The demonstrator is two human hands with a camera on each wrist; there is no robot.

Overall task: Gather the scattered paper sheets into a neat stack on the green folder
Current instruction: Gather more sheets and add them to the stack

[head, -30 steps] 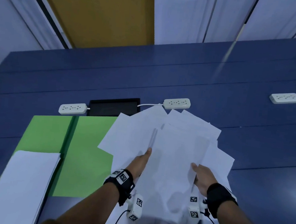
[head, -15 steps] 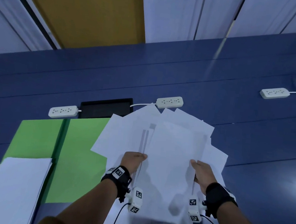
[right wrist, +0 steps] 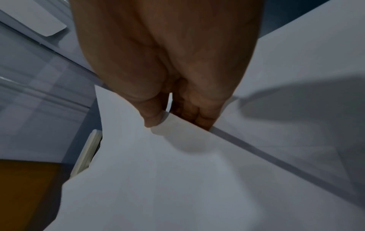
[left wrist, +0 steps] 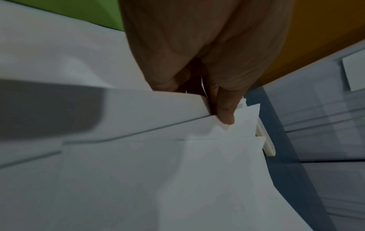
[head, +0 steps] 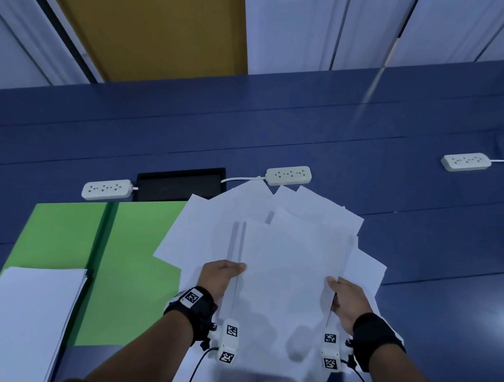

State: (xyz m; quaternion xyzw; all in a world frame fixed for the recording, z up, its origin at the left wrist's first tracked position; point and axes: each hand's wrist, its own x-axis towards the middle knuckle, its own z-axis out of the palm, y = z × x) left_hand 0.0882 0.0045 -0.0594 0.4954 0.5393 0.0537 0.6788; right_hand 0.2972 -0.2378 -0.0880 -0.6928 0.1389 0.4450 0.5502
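Moved: our left hand has drawn back along the left edge of the top sheets over the past second, fingers reaching forward then, thumb now tucked level with the right hand; we have also leaned in, so the table fills more of the head view.
Left grip: thumb on top, fingers curled under; the left wrist view shows it pinching the edge of several sheets.
Right grip: thumb over the edge, fingers beneath, clamped on the opposite side of the same bundle.
Sheets: a loose fan, corners splayed toward the strip at the back, its left corner overlapping the folder; most of it lies on the table to the folder's right.
Stack: one squared pile already sits over the folder's near left part.
Meaning: we judge both sides are now held evenly, so the top bundle can be squeezed square; the lower sheets stay fanned.
Next: likely tap the edges flush, then carry the lot left onto the folder.
Risk: thin sheets underneath may slip out as we lift.
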